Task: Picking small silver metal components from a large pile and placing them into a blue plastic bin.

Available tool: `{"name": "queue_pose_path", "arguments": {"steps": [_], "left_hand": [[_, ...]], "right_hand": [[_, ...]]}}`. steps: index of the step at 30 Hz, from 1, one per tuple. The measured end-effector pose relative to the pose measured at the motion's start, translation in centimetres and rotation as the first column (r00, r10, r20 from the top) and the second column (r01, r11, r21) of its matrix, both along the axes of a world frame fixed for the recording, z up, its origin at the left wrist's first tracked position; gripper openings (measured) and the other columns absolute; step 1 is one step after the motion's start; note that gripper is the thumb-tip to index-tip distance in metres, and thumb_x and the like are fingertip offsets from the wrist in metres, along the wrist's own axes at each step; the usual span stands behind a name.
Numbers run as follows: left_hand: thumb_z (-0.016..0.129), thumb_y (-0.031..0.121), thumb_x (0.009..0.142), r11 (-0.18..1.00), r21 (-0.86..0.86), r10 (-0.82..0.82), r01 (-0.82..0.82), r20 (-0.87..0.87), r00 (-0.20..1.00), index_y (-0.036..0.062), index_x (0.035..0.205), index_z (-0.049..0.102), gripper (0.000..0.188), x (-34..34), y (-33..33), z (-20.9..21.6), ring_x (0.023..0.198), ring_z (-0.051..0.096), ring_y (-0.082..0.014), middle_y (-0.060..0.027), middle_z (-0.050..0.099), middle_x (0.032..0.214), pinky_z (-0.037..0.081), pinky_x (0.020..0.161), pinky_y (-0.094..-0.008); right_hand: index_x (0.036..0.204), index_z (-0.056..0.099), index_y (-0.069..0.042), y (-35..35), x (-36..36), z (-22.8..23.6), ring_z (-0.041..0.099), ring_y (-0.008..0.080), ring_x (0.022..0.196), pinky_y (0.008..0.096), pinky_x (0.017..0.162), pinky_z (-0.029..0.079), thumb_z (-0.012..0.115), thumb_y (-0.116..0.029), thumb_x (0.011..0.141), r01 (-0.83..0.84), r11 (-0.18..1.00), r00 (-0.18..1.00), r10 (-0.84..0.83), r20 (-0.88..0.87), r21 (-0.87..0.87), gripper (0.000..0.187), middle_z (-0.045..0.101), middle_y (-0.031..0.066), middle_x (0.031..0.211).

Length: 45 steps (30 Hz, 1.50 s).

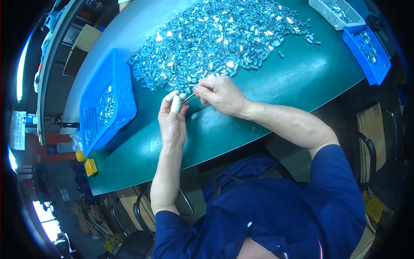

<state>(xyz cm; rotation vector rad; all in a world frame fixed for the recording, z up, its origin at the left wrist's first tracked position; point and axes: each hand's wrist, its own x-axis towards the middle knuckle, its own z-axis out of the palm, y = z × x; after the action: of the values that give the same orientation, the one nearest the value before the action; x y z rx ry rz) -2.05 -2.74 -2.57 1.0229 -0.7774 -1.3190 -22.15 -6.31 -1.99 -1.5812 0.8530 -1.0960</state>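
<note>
The person in the dark blue shirt [276, 211] sits at the near side of a green desk [302, 80], both forearms stretched out over it. The right hand [222, 96] is closed, its thumb and forefinger pinching a thin dark rod [188, 99] that slants down to the left. The rod's lower end meets the fingertips of the left hand [171, 123], whose fingers are bent and drawn together; white coverings [176, 104] wrap some of their tips. I can't tell whether those fingers grip the rod itself or some small piece at its end.

Just beyond the hands a wide heap of small, shiny metal pieces [215, 39] spreads toward the far side, its near edge close to the fingertips. A few strays lie off to its right, one single piece [281, 54] on the bare green.

Left of the heap stands a blue basket [126, 110] with more metal pieces inside, and near it, at the desk's left corner, is a small yellow box [90, 167]. Far right, a white basket [325, 16] and a blue tray [376, 73] sit side by side, both with pieces in them.
</note>
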Motion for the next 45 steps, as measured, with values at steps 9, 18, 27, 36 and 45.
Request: {"name": "queue_pose_path", "arguments": {"steps": [9,18,27,36,45], "left_hand": [[0.070,0.009,0.098,1.000,-0.011,0.026,-0.026,-0.028,0.999,0.0026,0.120,0.064,0.023,-0.4,0.7,0.5,0.093,0.069,-0.0166,-0.0076,0.068,0.111,0.057,0.084,-0.0284],[0.069,0.003,0.097,0.982,-0.178,0.010,0.067,0.401,0.916,0.0001,0.115,0.066,0.018,0.1,1.0,0.6,0.093,0.070,-0.0159,-0.0084,0.072,0.105,0.056,0.083,-0.0284],[0.068,0.000,0.097,0.981,-0.156,-0.031,0.111,0.442,0.896,-0.0016,0.112,0.066,0.015,-0.5,1.2,0.9,0.085,0.071,-0.0153,-0.0094,0.072,0.102,0.057,0.081,-0.0272],[0.067,0.010,0.100,0.994,0.012,-0.112,0.111,0.131,0.985,0.0003,0.109,0.068,0.013,0.7,2.4,0.4,0.079,0.071,-0.0149,-0.0102,0.074,0.094,0.056,0.072,-0.0256],[0.066,0.010,0.100,0.881,-0.462,0.456,-0.106,0.767,0.451,0.0005,0.107,0.071,0.013,11.7,-0.6,7.8,0.083,0.068,-0.0119,-0.0068,0.073,0.094,0.053,0.075,-0.0261]], "right_hand": [[0.085,0.071,-0.001,0.3,-0.3,0.6,0.060,0.0105,0.062,0.0300,0.058,0.047,0.061,-0.024,0.102,0.090,0.996,0.995,-0.089,0.042,-0.021,0.030,0.068,0.0052,0.068],[0.078,0.071,0.000,-0.2,-0.3,-0.1,0.061,0.0118,0.054,0.0308,0.052,0.047,0.057,-0.034,0.104,-0.086,0.991,0.996,0.084,0.019,0.101,0.044,0.066,0.0057,0.061],[0.072,0.070,0.001,-0.2,0.4,-0.5,0.061,0.0126,0.052,0.0311,0.051,0.047,0.056,-0.037,0.103,-0.185,0.942,0.982,0.168,0.086,0.279,0.050,0.067,0.0071,0.060],[0.083,0.071,-0.002,0.9,1.1,-0.9,0.066,0.0249,0.061,0.0390,0.060,0.049,0.063,-0.025,0.100,-0.039,0.958,0.999,0.028,-0.042,-0.285,0.030,0.069,0.0127,0.070],[0.094,0.073,-0.001,-0.5,-0.6,-0.3,0.067,0.0124,0.069,0.0295,0.063,0.051,0.063,-0.017,0.102,0.057,0.989,0.996,-0.046,0.082,-0.137,0.021,0.072,0.0058,0.076]]}}
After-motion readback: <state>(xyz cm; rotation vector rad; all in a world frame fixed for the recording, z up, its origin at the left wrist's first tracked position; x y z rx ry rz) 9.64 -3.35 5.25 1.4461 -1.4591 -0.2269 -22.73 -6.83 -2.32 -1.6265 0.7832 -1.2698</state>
